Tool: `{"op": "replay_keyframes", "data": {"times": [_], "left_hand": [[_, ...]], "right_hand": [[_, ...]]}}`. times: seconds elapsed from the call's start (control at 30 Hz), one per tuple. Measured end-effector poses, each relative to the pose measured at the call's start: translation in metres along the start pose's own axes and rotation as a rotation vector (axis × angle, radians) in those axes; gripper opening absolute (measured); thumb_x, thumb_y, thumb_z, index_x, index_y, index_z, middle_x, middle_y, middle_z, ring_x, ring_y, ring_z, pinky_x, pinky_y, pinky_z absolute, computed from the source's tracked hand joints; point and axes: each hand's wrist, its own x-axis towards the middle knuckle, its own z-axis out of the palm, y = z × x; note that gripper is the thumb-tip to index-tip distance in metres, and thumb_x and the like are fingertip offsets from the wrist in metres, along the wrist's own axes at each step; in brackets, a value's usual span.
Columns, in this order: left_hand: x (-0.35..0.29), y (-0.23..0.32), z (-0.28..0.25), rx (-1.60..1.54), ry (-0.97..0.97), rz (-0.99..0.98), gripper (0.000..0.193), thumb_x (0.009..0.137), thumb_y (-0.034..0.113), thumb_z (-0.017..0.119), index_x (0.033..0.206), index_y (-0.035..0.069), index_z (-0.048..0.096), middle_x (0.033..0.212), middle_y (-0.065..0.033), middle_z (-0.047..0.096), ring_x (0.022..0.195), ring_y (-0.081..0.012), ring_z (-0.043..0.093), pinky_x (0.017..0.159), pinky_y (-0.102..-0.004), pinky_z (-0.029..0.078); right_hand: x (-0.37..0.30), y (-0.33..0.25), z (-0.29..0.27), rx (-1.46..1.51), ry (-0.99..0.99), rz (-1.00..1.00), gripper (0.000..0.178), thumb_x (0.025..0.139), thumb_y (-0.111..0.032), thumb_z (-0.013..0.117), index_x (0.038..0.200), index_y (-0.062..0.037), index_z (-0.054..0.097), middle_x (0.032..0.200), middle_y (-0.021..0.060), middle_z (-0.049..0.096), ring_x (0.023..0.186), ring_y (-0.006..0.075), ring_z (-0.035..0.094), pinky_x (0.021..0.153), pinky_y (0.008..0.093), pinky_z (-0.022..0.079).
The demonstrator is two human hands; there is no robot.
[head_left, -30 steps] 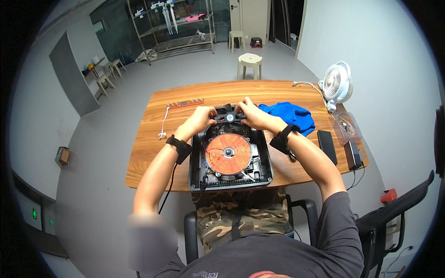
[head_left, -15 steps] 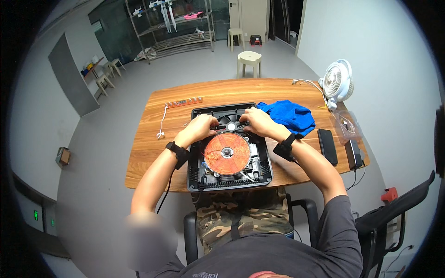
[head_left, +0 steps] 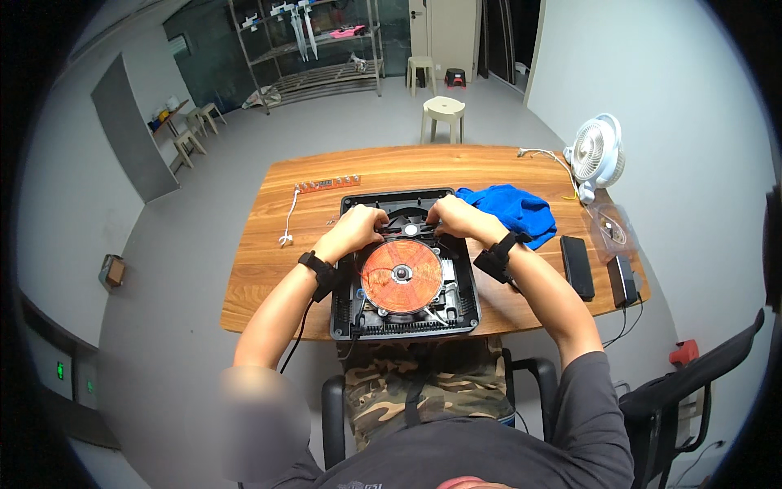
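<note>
A black, tray-like housing of an opened induction cooker lies on the table in front of me. A round copper-coloured coil sits in its middle, with electronic parts around it. At the housing's far end is a small black cooling fan with a pale round hub. My left hand has its fingers closed on the fan's left side, and my right hand grips the right side. The fan looks tilted. Both hands partly cover its frame, and the fingertips are hidden.
A blue cloth lies beside the housing's far right corner. Farther right are a black phone-like slab, a black power adapter, a clear plastic box and a white fan. An orange strip board with a white cable lies far left.
The small cooling fan has tipped, its blades now showing at a flatter angle between my hands. Both hands stay at its sides. The whole view has shifted slightly.
</note>
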Motion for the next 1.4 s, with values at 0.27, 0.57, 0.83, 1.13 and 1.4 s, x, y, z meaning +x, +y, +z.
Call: {"op": "replay_keyframes", "data": {"times": [0.27,0.57,0.83,1.13,1.4], "left_hand": [[0.007,-0.004,-0.001,-0.071,-0.052,0.011,0.036,0.071,0.009,0.084,0.103,-0.001,0.072,0.100,-0.0175,0.075,0.094,-0.0295,0.074,0.084,-0.0370,0.058],[0.000,-0.004,-0.024,-0.081,-0.120,0.086,0.037,0.079,0.010,0.078,0.115,0.002,0.073,0.103,-0.0178,0.075,0.092,-0.0274,0.074,0.082,-0.0365,0.058],[-0.040,-0.018,-0.036,-0.062,-0.054,-0.104,0.020,0.081,0.010,0.077,0.098,0.000,0.074,0.092,-0.0133,0.076,0.088,-0.0237,0.074,0.082,-0.0347,0.057],[-0.073,0.007,-0.027,-0.120,-0.048,-0.041,0.014,0.080,0.006,0.076,0.094,0.003,0.073,0.084,-0.0107,0.072,0.079,-0.0226,0.070,0.073,-0.0345,0.055],[-0.089,0.033,-0.039,-0.163,-0.136,0.116,0.015,0.084,0.009,0.073,0.097,0.002,0.072,0.090,-0.0111,0.070,0.081,-0.0243,0.068,0.072,-0.0346,0.054]], "right_hand": [[0.012,-0.017,0.002,-0.254,-0.008,0.056,0.022,0.069,-0.007,0.080,0.090,-0.0045,0.075,0.090,0.0165,0.074,0.089,0.0349,0.071,0.078,0.0424,0.058],[0.013,-0.022,-0.006,-0.208,-0.015,0.059,0.025,0.068,-0.005,0.082,0.091,-0.0059,0.075,0.091,0.0151,0.074,0.088,0.0345,0.072,0.076,0.0429,0.058],[0.013,-0.031,-0.012,-0.262,-0.084,0.078,0.012,0.075,-0.003,0.071,0.087,-0.0008,0.074,0.097,0.0210,0.073,0.094,0.0357,0.072,0.080,0.0438,0.059],[0.016,-0.029,-0.007,-0.267,-0.048,0.090,0.012,0.077,-0.003,0.069,0.086,-0.0020,0.075,0.097,0.0202,0.074,0.094,0.0349,0.073,0.080,0.0439,0.059],[0.018,-0.028,-0.010,-0.279,-0.099,0.080,0.015,0.075,-0.002,0.070,0.089,-0.0004,0.075,0.100,0.0216,0.073,0.097,0.0348,0.072,0.083,0.0437,0.059]]}}
